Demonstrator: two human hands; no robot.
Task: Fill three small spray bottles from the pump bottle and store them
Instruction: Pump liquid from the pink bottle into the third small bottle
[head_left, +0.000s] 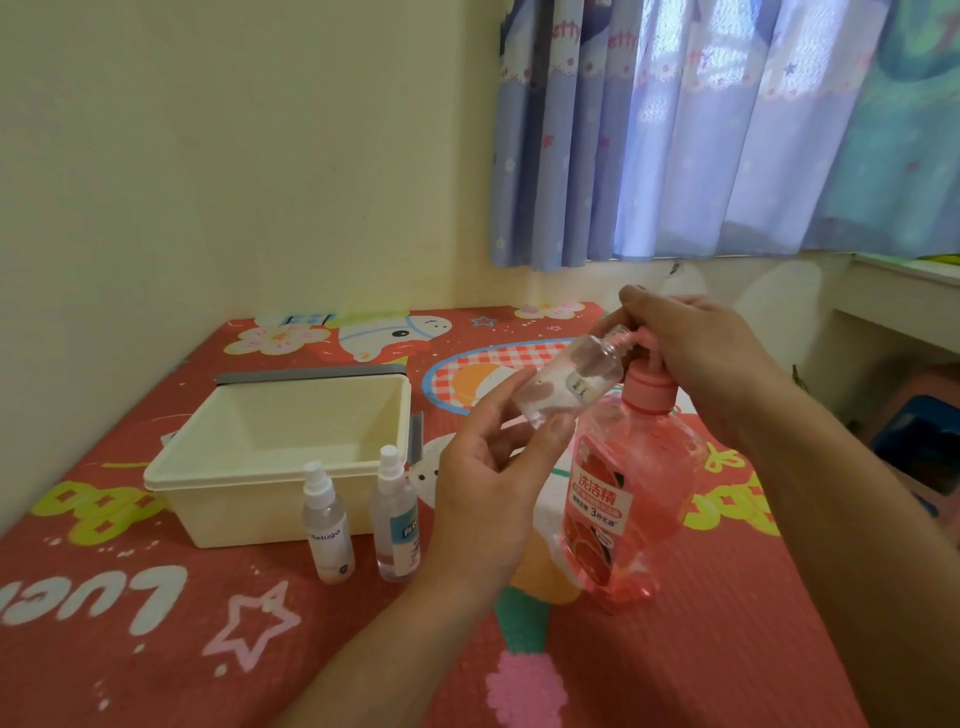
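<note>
One red cartoon-printed mat covers the desk (727, 649), and on it the largest item is a cream storage bin (249, 514) at the left, with nothing visible inside. To its right stands the pink pump bottle (628, 499), upright and well filled. The right hand (696, 353) sits on top of its pump head (647, 338), fingers curled down over it as if to press. The left hand (488, 499) pinches a clear, uncapped spray bottle (571, 382) between thumb and fingers and holds it tilted in the air, its open neck touching the pump's spout. How much liquid it holds I cannot tell. Two more spray bottles stand capped just in front of the bin, one (328, 535) with an orange tint at its base and one (395, 525) with a pinkish one. The step in hand looks like filling the held bottle. The next move probably calls for short, steady presses while the neck stays under the spout, since the opening is narrow and any drift would spill onto the mat. Capping and storing in the bin are not yet done.
</note>
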